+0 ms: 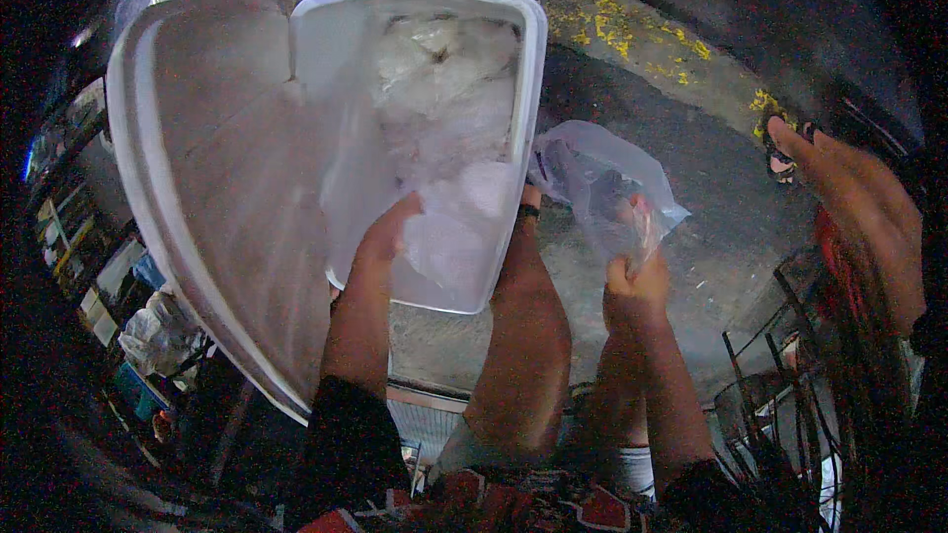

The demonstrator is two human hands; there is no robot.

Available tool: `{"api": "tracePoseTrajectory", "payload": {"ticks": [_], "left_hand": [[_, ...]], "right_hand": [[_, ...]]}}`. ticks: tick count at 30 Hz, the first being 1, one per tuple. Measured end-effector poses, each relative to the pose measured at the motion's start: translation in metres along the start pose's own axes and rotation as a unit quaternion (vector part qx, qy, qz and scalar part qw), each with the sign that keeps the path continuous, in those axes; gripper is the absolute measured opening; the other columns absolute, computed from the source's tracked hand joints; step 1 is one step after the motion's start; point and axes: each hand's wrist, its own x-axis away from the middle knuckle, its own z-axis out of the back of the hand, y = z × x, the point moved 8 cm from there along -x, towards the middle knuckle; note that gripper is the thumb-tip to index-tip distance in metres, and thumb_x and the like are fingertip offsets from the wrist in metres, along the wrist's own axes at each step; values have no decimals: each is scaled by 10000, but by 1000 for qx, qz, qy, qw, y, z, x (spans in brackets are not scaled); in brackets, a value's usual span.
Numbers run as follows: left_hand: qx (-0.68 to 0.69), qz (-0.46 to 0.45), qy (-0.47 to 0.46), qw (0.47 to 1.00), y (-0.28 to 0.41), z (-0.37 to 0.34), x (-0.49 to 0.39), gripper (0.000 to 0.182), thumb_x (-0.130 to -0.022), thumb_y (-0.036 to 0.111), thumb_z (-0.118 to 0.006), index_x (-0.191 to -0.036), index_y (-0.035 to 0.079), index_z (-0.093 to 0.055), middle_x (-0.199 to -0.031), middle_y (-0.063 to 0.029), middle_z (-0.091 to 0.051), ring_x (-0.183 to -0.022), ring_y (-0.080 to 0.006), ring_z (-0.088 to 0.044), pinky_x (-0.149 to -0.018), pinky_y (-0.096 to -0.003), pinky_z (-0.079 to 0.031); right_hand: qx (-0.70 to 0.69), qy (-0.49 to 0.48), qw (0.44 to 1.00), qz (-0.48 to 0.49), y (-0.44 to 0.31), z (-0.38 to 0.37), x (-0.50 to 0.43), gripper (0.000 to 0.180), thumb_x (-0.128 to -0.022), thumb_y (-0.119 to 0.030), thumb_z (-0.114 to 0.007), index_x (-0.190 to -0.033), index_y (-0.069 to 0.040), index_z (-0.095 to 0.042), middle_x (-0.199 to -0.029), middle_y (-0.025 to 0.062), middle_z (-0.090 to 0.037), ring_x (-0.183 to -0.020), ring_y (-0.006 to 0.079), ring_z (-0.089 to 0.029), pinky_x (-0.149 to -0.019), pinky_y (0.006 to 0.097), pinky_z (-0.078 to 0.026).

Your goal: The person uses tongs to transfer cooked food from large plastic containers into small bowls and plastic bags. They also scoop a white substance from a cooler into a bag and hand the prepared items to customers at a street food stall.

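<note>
A large white plastic tub [539, 52] stands before me with clear plastic bags [437, 44] and whitish contents inside. My left hand [396, 226] reaches over the tub's near part; its fingers are blurred, and whether they hold anything cannot be told. To the right of the tub, my right hand [637, 274] grips a translucent plastic bag [607, 178] by its gathered end. The bag hangs over the floor, and what it holds, if anything, is unclear.
A broad white-rimmed table [237, 141] lies left of the tub. Another person's bare leg [852, 185] is at the right, near dark metal bars [770, 370]. A crumpled plastic bag [159, 333] is at the lower left. Yellow paint marks the concrete floor [629, 111].
</note>
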Motion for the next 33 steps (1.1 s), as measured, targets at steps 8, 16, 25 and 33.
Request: {"api": "tracePoseTrajectory", "payload": {"ticks": [8,16,25,33], "left_hand": [[-543,-336,-248,728,6,-216,-61,160,-646,81,-539,-739,-22,-620,-778,-214,-610,-709,-333,-608,-639,-400,-475],[-394,-333,-320,794,-19,-244,-23,236,-776,144,-515,-969,22,-578,-950,-133,-594,-912,-257,-549,-834,-360,-420],[-588,50,-49,806,-61,18,-95,197,-722,149,-550,-818,-17,-595,-769,-164,-624,-676,-254,-619,-587,-338,-489],[-470,35,204,858,-133,15,-160,420,-732,218,-589,-1080,-1,-503,-1006,-196,-577,-921,-336,-569,-802,-431,-449]], "right_hand": [[-248,-128,900,-335,4,9,58,760,-808,-448,-494,-1370,-86,-132,-1303,125,-359,-1124,219,-419,-922,319,-339],[-104,-39,978,-179,-13,42,56,639,-753,-225,-425,-1342,-77,-225,-1341,143,-323,-1212,231,-339,-967,328,-286],[-43,49,996,-67,-9,53,41,760,-527,114,-310,-1262,-61,-391,-1345,144,-334,-1234,221,-334,-973,294,-269],[-52,60,997,4,-29,21,29,760,-539,102,-317,-1277,-70,-376,-1347,121,-339,-1232,185,-338,-954,262,-274]]}}
